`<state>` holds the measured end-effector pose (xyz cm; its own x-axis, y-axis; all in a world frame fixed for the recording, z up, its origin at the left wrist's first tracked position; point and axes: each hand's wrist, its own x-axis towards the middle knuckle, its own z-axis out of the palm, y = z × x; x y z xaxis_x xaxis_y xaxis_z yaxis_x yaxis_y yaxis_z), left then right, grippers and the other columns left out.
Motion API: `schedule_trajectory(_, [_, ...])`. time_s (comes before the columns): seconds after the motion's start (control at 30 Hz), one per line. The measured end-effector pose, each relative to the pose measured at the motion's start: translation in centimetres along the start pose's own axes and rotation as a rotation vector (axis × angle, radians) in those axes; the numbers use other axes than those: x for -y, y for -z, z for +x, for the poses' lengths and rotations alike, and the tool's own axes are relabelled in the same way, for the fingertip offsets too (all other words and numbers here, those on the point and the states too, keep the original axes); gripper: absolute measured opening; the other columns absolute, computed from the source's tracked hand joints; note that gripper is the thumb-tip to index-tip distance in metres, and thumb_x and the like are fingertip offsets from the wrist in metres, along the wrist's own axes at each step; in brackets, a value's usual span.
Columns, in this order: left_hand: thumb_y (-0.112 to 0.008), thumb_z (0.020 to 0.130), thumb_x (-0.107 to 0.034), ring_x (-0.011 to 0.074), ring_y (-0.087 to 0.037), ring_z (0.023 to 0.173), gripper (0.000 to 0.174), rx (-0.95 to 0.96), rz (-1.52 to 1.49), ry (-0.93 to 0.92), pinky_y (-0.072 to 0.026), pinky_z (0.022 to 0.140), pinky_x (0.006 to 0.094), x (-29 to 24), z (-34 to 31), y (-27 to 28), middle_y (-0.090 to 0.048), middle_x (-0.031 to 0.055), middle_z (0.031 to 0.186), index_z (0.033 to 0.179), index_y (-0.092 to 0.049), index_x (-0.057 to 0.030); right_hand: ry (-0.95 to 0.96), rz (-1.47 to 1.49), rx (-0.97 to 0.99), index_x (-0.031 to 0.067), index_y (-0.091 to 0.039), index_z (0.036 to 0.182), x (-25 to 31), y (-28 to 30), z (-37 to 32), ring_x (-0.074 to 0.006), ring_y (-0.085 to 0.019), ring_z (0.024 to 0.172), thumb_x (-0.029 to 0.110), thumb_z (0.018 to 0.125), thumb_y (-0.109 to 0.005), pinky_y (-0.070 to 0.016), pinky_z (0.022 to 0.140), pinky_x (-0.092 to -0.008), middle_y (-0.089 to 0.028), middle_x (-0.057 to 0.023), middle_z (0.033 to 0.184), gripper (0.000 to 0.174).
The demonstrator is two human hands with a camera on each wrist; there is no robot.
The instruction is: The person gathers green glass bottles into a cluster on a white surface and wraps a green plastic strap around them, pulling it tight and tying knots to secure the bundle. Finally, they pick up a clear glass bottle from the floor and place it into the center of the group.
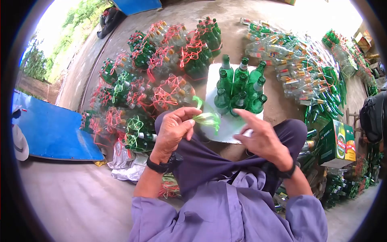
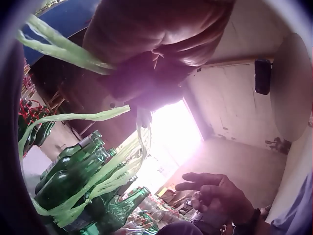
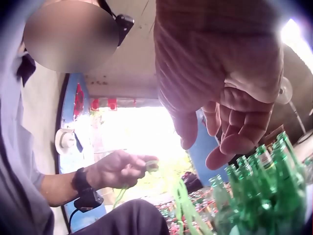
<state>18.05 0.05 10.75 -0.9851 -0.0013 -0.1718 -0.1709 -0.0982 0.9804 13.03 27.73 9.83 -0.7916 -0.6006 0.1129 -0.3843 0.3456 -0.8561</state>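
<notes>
My left hand (image 1: 174,130) pinches a light green plastic strap (image 1: 208,119) between thumb and fingers, in front of my knees. In the left wrist view the strap (image 2: 110,183) hangs from the fingertips in long loops that pass in front of green bottles. Across from it, my right hand (image 1: 264,137) holds nothing; its fingers are loosely bent and apart, near the closest bottles. Several green glass bottles (image 1: 239,82) stand upright in a tight group on a white board (image 1: 219,133). The right wrist view shows their necks (image 3: 259,171) just below the right fingers.
Bundles of bottles tied with red and green straps (image 1: 165,60) stand at left. Many loose bottles (image 1: 296,60) lie piled at right. A green beer carton (image 1: 338,142) is beside my right knee, a blue panel (image 1: 52,127) at far left. Red straps (image 1: 169,187) lie by my left leg.
</notes>
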Motion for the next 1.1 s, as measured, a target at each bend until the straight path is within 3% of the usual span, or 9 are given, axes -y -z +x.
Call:
schedule_trajectory(0.13, [-0.054,0.089,0.003,0.0082,-0.054,0.055,0.031,0.019,-0.080,0.024,-0.0429,0.050,0.0195,0.2,-0.5,-0.2,-0.068,0.0122,0.101,0.119,-0.062,0.0078,0.106,0.121,0.079,0.0035,-0.042,0.147,-1.5,-4.6,3.3,-0.0143,-0.066,0.080,0.001,0.081,-0.073,-0.0536,0.066,-0.0294,-0.065,-0.0158,0.122,0.072])
schedule_trajectory(0.27, [-0.053,0.090,0.003,0.0076,-0.055,0.058,0.034,0.078,-0.108,0.027,-0.0458,0.052,0.0184,0.4,-0.6,0.1,-0.068,0.0156,0.116,0.123,-0.060,0.0063,-0.064,0.325,0.175,0.0007,-0.039,0.149,-2.5,-5.6,4.5,-0.0119,-0.063,0.078,0.004,0.084,-0.069,-0.0511,0.070,-0.0264,-0.068,-0.0100,0.104,0.071])
schedule_trajectory(0.6, [-0.061,0.088,0.005,0.0036,-0.057,0.063,0.047,0.026,0.061,-0.041,-0.0472,0.051,0.0179,1.9,0.2,1.0,-0.060,0.0163,0.134,0.135,-0.055,0.0043,-0.122,0.153,0.140,-0.0044,-0.069,0.115,-3.4,-3.8,2.1,-0.0050,-0.054,0.062,0.008,0.085,-0.072,-0.0446,0.056,-0.0245,-0.065,-0.0013,0.072,0.034])
schedule_trajectory(0.83, [-0.066,0.091,-0.003,0.0028,-0.052,0.054,0.044,0.036,0.563,0.063,-0.0485,0.051,0.0225,0.0,0.1,0.5,-0.069,0.0127,0.119,0.133,-0.057,0.0029,-0.018,-0.077,0.217,0.0019,-0.074,0.101,-2.8,-1.3,0.5,-0.0213,-0.060,0.062,0.008,0.079,-0.071,-0.0463,0.058,-0.0338,-0.064,-0.0108,0.073,0.024])
schedule_trajectory(0.9, [-0.068,0.090,-0.002,0.0077,-0.064,0.068,0.041,0.003,0.948,-0.063,-0.0561,0.064,0.0257,-1.4,0.1,0.4,-0.071,0.0119,0.115,0.130,-0.060,0.0026,0.039,-0.120,0.176,0.0016,-0.074,0.094,-2.8,-0.5,0.2,-0.0325,-0.062,0.068,0.007,0.078,-0.069,-0.0479,0.062,-0.0386,-0.065,-0.0149,0.077,0.018])
schedule_trajectory(0.93, [-0.068,0.090,-0.002,0.0077,-0.064,0.068,0.041,0.005,0.949,-0.064,-0.0561,0.064,0.0257,-0.8,0.4,1.1,-0.071,0.0119,0.115,0.130,-0.060,0.0026,0.038,-0.119,0.174,0.0016,-0.074,0.094,-3.0,-0.2,0.1,-0.0325,-0.062,0.068,0.007,0.078,-0.069,-0.0479,0.062,-0.0386,-0.065,-0.0149,0.077,0.018])
schedule_trajectory(1.0, [-0.073,0.086,-0.010,0.0159,-0.073,0.082,0.038,-0.142,0.740,-0.428,-0.0560,0.072,0.0266,1.0,1.0,3.3,-0.075,0.0156,0.093,0.123,-0.067,-0.0036,0.010,-0.147,0.118,0.0038,-0.075,0.090,-3.7,0.7,-0.2,-0.0365,-0.065,0.077,0.012,0.078,-0.066,-0.0517,0.070,-0.0426,-0.067,-0.0166,0.081,0.016])
schedule_trajectory(1.03, [-0.072,0.087,-0.010,0.0174,-0.071,0.101,0.038,-0.178,0.751,-0.384,-0.0558,0.083,0.0279,-0.3,0.7,3.7,-0.075,0.0165,0.102,0.124,-0.066,-0.0031,-0.014,-0.156,0.116,0.0037,-0.075,0.089,-3.6,1.3,-0.2,-0.0368,-0.065,0.079,0.012,0.078,-0.066,-0.0522,0.072,-0.0429,-0.068,-0.0159,0.082,0.016])
schedule_trajectory(1.1, [-0.069,0.089,-0.005,0.0171,-0.069,0.105,0.037,-0.245,0.672,-0.332,-0.0549,0.089,0.0287,-1.7,0.1,5.0,-0.072,0.0143,0.112,0.125,-0.064,0.0020,-0.036,-0.191,0.106,0.0031,-0.074,0.089,-3.8,2.4,-0.2,-0.0369,-0.065,0.079,0.011,0.077,-0.067,-0.0520,0.072,-0.0428,-0.068,-0.0157,0.083,0.017])
